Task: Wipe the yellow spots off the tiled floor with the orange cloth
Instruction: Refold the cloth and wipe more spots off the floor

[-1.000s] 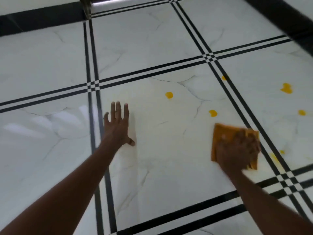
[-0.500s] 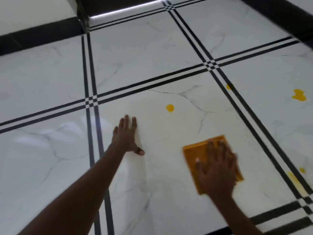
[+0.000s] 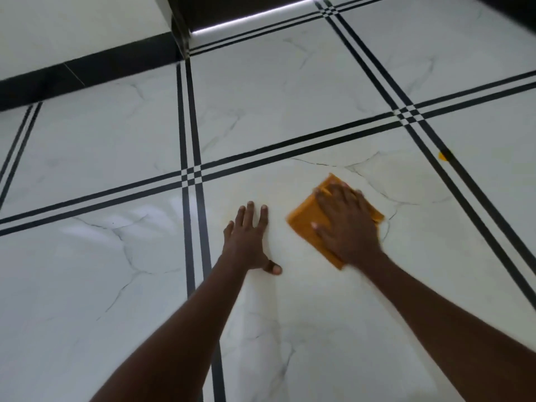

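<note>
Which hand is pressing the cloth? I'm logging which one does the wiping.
The right hand: it lies flat on the orange cloth. The left hand rests bare on the tiled floor beside it.

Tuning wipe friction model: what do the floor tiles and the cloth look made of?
Floor tiles: likely glazed porcelain or polished marble; glossy, showing reflections and grey veining, with black inlay stripes. Orange cloth: soft folded fabric, matte, possibly microfibre; lies flat under the right hand.
</note>
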The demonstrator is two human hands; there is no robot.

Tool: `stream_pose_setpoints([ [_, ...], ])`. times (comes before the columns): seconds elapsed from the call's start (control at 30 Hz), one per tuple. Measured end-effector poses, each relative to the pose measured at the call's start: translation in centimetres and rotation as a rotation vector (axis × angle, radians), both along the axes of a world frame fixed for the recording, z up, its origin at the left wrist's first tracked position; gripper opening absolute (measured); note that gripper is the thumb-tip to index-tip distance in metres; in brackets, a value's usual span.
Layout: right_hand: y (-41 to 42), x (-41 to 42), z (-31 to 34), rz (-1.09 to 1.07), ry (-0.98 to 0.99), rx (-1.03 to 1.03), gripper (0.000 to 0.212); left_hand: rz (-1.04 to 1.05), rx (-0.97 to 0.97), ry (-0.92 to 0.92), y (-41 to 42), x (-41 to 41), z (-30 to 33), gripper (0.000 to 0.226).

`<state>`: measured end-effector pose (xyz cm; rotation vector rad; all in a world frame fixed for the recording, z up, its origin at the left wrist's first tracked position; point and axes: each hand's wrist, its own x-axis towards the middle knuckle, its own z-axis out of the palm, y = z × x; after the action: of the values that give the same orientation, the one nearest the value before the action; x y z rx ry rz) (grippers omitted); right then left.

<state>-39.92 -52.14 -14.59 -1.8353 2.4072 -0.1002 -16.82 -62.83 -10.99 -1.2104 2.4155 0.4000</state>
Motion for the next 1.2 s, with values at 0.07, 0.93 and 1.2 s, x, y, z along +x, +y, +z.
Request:
stream_pose_setpoints([
  [0.07,5.8,-2.8,-0.1,-0.097,-0.011,-0.023,0.075,0.002,-0.001,-0.002,0.2,-0.3,0.1,0.152],
  [0.93,30.4,-9.7,1.2,-0.148,0.013,0.076,0.082,0.025,0.01,-0.022,0.0,-1.3,0.3,0.155],
  [1.2,23.9,1.2,0.4,0.037,-0.102,-0.057,0.086,0.001,-0.068,-0.271,0.7,-4.1,2.1,0.156],
])
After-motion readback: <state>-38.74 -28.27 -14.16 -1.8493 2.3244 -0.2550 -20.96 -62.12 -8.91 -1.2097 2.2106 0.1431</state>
